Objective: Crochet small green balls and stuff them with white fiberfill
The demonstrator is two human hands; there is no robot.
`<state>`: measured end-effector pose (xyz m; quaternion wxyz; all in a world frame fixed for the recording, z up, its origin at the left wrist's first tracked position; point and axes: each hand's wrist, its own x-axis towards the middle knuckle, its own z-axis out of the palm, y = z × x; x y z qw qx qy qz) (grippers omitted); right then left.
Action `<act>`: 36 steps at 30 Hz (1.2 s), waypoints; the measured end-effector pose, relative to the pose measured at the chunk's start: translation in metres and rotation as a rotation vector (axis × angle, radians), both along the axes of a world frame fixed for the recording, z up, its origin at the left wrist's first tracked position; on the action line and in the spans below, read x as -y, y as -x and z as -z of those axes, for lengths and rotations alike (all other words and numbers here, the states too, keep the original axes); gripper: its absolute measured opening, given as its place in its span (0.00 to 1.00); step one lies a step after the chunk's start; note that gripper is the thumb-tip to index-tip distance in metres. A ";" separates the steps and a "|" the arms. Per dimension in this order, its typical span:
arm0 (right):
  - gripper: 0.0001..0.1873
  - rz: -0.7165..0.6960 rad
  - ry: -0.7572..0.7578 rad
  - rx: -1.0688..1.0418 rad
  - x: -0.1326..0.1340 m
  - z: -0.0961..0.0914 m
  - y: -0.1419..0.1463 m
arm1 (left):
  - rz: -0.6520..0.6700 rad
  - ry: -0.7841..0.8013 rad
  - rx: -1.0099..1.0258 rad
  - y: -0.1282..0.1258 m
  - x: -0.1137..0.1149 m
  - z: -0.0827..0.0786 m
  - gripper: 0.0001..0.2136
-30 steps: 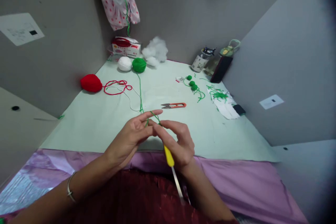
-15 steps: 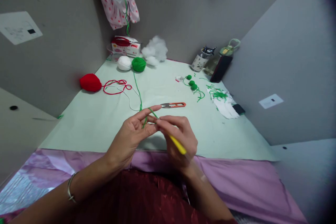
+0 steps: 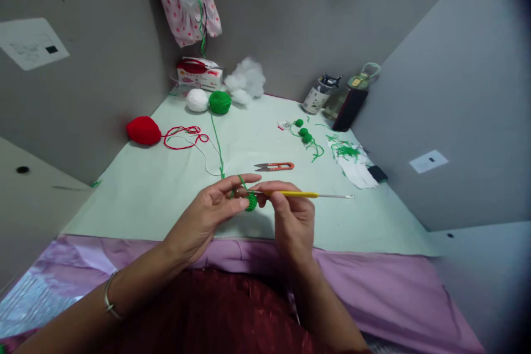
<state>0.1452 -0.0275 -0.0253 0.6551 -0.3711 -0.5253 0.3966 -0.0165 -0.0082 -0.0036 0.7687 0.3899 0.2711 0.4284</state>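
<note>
A: Where is the little green crochet piece (image 3: 251, 204)?
B: Between the two hands, above the near part of the table (image 3: 166, 204).

A: How does the left hand (image 3: 203, 215) grip it?
B: Thumb and fingers pinch it at its nine o'clock side. The forefinger reaches out toward three o'clock, with the green yarn (image 3: 218, 146) looped over it.

A: And the right hand (image 3: 295, 227)?
B: It pinches the yellow-handled hook (image 3: 296, 194) between thumb and fingers. The hook lies nearly level, its free metal end toward three o'clock and its other end by the left fingers, along the piece's top edge. Whether it passes through a loop, I can't tell.

A: What lies around them, taking the hands as the middle of the clock?
B: The green ball (image 3: 219, 102) sits at eleven, the white ball (image 3: 197, 100) just beside it. The red ball (image 3: 144, 131) is at ten, the white fluff (image 3: 245, 83) at twelve. The orange snips (image 3: 285, 166) lie near, at one, blades pointing to nine.

A: Farther off?
B: Small green balls (image 3: 306, 136) at one, and green scraps (image 3: 347, 149) on white paper (image 3: 357, 171) at two.
</note>
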 end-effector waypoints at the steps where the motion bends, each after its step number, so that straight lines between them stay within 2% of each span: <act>1: 0.08 -0.012 0.010 -0.035 0.000 0.000 0.000 | 0.011 -0.017 -0.010 0.000 0.000 0.000 0.15; 6: 0.09 -0.080 0.034 -0.184 -0.002 -0.003 -0.005 | -0.007 -0.061 -0.082 0.002 0.000 0.000 0.15; 10: 0.11 -0.052 0.014 -0.100 0.001 -0.008 -0.008 | -0.073 -0.073 -0.137 0.006 0.001 0.000 0.15; 13: 0.11 0.073 -0.128 0.202 0.008 -0.009 -0.008 | -0.146 -0.118 -0.210 0.005 0.004 0.001 0.15; 16: 0.15 0.210 -0.409 0.616 0.014 -0.005 -0.006 | -0.225 -0.132 -0.268 0.001 0.006 0.000 0.19; 19: 0.19 0.359 -0.575 0.850 0.017 0.002 -0.003 | -0.153 0.015 -0.107 -0.002 0.006 -0.001 0.24; 21: 0.19 0.362 -0.542 0.778 0.016 0.003 -0.003 | -0.071 0.154 0.000 -0.002 0.004 -0.002 0.23; 23: 0.17 0.300 -0.418 0.550 0.014 0.001 -0.004 | -0.043 0.226 0.028 0.001 0.001 -0.002 0.20; 25: 0.13 0.235 -0.285 0.319 0.011 -0.004 -0.005 | -0.057 0.207 0.022 0.003 0.000 -0.003 0.20; 27: 0.11 0.183 -0.221 0.224 0.007 -0.008 -0.005 | -0.053 0.139 0.005 0.003 0.000 -0.003 0.19; 31: 0.12 0.127 -0.268 0.352 0.005 -0.005 -0.003 | -0.093 0.002 -0.065 -0.002 0.004 -0.002 0.17; 34: 0.18 0.241 -0.412 0.580 0.008 0.002 -0.001 | -0.137 0.017 -0.035 -0.005 0.003 -0.001 0.20; 36: 0.21 0.328 -0.532 0.729 0.009 0.005 -0.002 | -0.097 0.104 0.019 -0.005 0.001 -0.001 0.21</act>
